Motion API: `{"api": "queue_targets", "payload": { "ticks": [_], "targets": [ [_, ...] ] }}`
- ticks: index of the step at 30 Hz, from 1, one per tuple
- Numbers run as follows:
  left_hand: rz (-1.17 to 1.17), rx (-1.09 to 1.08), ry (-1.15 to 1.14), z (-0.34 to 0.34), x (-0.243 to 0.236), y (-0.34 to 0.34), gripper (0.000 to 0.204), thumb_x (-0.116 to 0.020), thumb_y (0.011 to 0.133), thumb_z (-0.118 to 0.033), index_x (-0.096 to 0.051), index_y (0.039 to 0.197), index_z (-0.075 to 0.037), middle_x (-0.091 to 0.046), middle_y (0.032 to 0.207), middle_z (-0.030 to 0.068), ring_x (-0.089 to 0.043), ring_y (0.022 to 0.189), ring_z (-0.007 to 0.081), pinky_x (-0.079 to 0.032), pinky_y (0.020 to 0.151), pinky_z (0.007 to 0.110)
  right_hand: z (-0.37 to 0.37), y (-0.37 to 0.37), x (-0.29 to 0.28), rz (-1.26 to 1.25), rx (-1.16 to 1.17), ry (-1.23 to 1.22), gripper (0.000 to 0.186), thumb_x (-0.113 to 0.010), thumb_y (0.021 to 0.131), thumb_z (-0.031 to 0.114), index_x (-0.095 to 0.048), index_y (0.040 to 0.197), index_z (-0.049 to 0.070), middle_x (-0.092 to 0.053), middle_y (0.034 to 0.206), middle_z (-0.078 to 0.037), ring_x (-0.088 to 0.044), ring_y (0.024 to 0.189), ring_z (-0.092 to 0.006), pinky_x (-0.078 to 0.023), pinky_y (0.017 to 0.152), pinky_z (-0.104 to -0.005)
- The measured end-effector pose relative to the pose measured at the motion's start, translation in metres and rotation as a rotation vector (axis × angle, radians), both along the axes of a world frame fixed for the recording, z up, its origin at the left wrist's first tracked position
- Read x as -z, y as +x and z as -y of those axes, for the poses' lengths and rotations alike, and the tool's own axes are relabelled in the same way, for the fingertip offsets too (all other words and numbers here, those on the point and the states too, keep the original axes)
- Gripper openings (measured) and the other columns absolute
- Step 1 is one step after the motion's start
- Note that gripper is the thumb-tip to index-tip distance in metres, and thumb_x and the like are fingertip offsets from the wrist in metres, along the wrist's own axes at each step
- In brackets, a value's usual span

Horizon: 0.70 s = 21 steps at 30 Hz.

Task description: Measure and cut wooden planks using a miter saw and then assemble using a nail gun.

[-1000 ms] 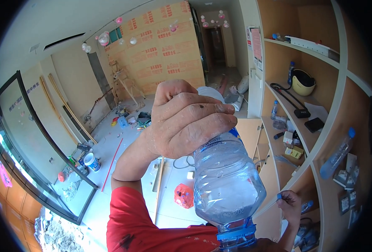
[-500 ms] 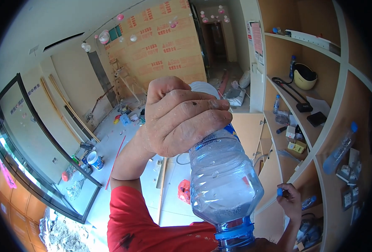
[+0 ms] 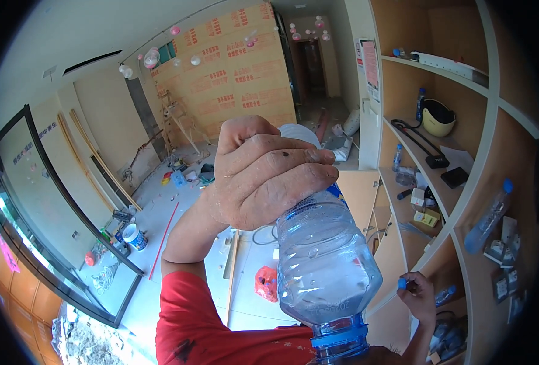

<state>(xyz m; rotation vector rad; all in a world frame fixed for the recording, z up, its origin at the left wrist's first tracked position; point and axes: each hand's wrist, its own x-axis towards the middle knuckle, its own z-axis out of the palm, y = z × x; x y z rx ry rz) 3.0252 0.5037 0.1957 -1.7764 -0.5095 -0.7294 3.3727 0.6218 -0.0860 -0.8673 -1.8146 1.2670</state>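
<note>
My left hand (image 3: 269, 176) is wrapped round a clear plastic water bottle (image 3: 327, 258), close in the middle of the view. The bottle is tipped with its base up and its neck (image 3: 340, 342) down at the lower edge. A little water shows inside, and part of a blue label peeks out below my fingers. At the lower right my right hand (image 3: 420, 298) pinches a small blue bottle cap (image 3: 401, 283), well apart from the bottle. The bottle's mouth is cut off by the frame's lower edge.
Wooden shelving on the right holds a pale yellow helmet (image 3: 438, 117), a bottle with a blue cap (image 3: 490, 218) and small boxes. On the floor lie a red plastic bag (image 3: 266, 283) and a white bucket (image 3: 135, 236). A glass door (image 3: 56, 225) stands at the left.
My left hand keeps its grip on the tipped bottle, almost unmoved. The right hand, with the cap, sits slightly lower and further left. The whole view has shifted a little.
</note>
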Motion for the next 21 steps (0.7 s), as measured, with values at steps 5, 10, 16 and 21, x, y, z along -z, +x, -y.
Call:
{"api": "queue_targets", "payload": {
  "ticks": [5, 10, 16, 21],
  "targets": [
    [-0.015, -0.015, -0.001, 0.001, 0.001, -0.002, 0.031, -0.071, 0.070, -0.022, -0.069, 0.099, -0.011, -0.071, 0.096, 0.0012, -0.066, 0.084, 0.0136, -0.043, 0.080, 0.031, 0.003, -0.003, -0.004, -0.013, 0.027, 0.012, 0.031, -0.068, 0.077, -0.002, -0.061, 0.107, 0.004, -0.058, 0.086, -0.001, -0.052, 0.073, -0.0057, -0.045, 0.066, -0.0215],
    [-0.001, -0.016, -0.006, 0.003, 0.001, -0.003, 0.032, -0.071, 0.070, -0.022, -0.069, 0.100, -0.012, -0.071, 0.096, 0.0010, -0.066, 0.084, 0.0134, -0.043, 0.081, 0.031, 0.003, -0.002, -0.002, -0.010, 0.024, 0.049, 0.036, -0.073, 0.072, -0.001, -0.063, 0.107, 0.003, -0.063, 0.085, -0.005, -0.061, 0.071, -0.0100, -0.052, 0.067, -0.0244],
    [-0.001, -0.016, -0.003, 0.004, 0.000, -0.007, 0.032, -0.071, 0.070, -0.022, -0.069, 0.100, -0.012, -0.071, 0.096, 0.0009, -0.066, 0.084, 0.0133, -0.043, 0.081, 0.031, 0.003, -0.005, -0.001, 0.046, 0.002, 0.073, 0.034, -0.076, 0.071, 0.000, -0.064, 0.103, 0.003, -0.065, 0.086, -0.006, -0.065, 0.073, -0.0114, -0.055, 0.070, -0.0262],
    [0.008, -0.003, 0.002, 0.004, -0.001, -0.011, 0.031, -0.071, 0.070, -0.022, -0.070, 0.099, -0.012, -0.071, 0.096, 0.0011, -0.066, 0.084, 0.0131, -0.043, 0.079, 0.031, 0.002, -0.008, 0.002, 0.061, 0.025, 0.092, 0.036, -0.075, 0.072, -0.001, -0.063, 0.106, 0.002, -0.065, 0.085, -0.007, -0.065, 0.073, -0.0121, -0.056, 0.070, -0.0265]
  ]
}}
